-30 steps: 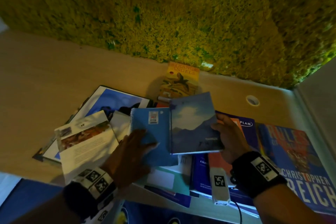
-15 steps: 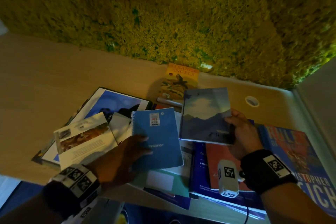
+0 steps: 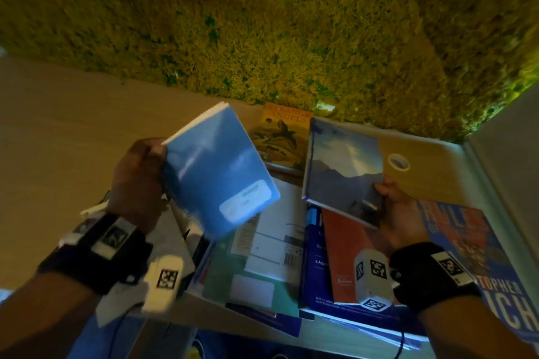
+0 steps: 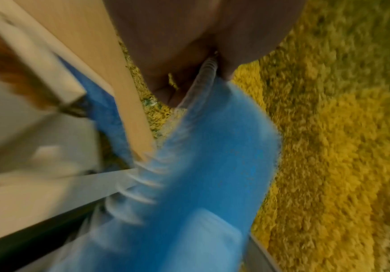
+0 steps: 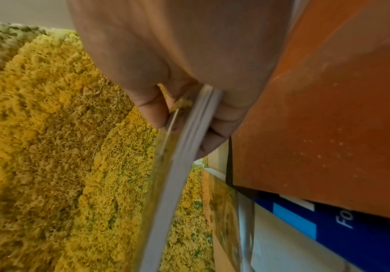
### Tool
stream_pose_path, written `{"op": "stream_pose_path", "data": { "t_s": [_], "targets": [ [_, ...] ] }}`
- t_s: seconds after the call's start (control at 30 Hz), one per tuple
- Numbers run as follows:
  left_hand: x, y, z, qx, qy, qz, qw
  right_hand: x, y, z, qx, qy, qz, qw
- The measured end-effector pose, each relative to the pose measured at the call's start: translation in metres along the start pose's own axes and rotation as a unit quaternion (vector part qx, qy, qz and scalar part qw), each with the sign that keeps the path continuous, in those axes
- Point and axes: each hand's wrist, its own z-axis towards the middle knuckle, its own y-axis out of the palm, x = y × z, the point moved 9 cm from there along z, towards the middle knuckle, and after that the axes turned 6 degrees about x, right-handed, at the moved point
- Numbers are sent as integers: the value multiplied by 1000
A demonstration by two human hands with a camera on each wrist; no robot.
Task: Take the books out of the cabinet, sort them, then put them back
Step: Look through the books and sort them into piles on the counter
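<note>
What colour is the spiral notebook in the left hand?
Blue, with a pale label; the spiral notebook shows best in the head view, gripped by the left hand.

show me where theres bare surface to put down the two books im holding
The widest bare patch is the wooden top left of the left hand, running back to the green moss wall. A smaller one lies around the round hole, right of the mountain-cover book. Between and under both hands the overlapping books crowd everything.

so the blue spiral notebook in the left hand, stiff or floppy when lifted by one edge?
Probably floppy: the blue spiral notebook looks thin with a soft cover. Likely light, since the left hand holds it up by one edge. The wire coil may snag neighbouring books.
</note>
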Motion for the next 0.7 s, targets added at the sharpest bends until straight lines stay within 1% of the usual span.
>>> {"op": "stream_pose_path", "data": {
  "t_s": [0.03, 0.07, 0.1, 0.13, 0.2, 0.23, 0.3, 0.33, 0.37, 0.43, 0.47, 0.5, 0.53, 0.57, 0.6, 0.67, 0.7],
  "targets": [
    [5, -1, 9, 17, 8, 18, 1000, -1, 12, -8, -27, -1, -4, 1000],
    [5, 2, 20, 19, 18, 36, 999, 3, 18, -6, -56, 0, -13, 998],
    [7, 10, 24, 5, 28, 55, 998, 5, 23, -10, -66, -3, -20, 998],
    [4, 19, 27, -10, 27, 62, 998, 10, 22, -8, -51, -3, -24, 998],
    [-8, 42, 32, -55, 22, 96, 994, 26, 27, -7, -60, 28, -15, 998],
    [-19, 54, 32, -86, -2, 124, 989, 32, 31, -12, -61, 49, -10, 997],
    [-53, 67, 32, -144, -84, 178, 970, 42, 40, -19, -71, 53, -39, 995],
    [-68, 72, 28, -173, -121, 178, 961, 46, 47, -23, -77, 38, -65, 994],
    [-75, 75, 21, -189, -153, 153, 958, 50, 53, -26, -79, 20, -93, 992],
    [-79, 78, 11, -164, -187, 95, 964, 59, 69, -34, -79, -12, -163, 983],
    [-79, 80, 6, -149, -200, 72, 966, 65, 75, -35, -71, -17, -195, 978],
    [-78, 85, -2, -150, -209, 47, 965, 72, 80, -36, -65, -11, -226, 972],
    [-82, 90, -5, -151, -205, 37, 966, 76, 87, -37, -58, -9, -258, 964],
    [-81, 97, -8, -154, -185, 45, 970, 77, 96, -39, -63, -20, -298, 952],
    [-77, 100, -9, -150, -155, 61, 975, 76, 102, -38, -71, -52, -352, 932],
    [-63, 105, -8, -150, -104, 71, 981, 72, 114, -38, -88, -122, -454, 878],
    [-56, 108, -6, -162, -96, 41, 981, 69, 115, -39, -93, -138, -470, 867]
  ]
}}
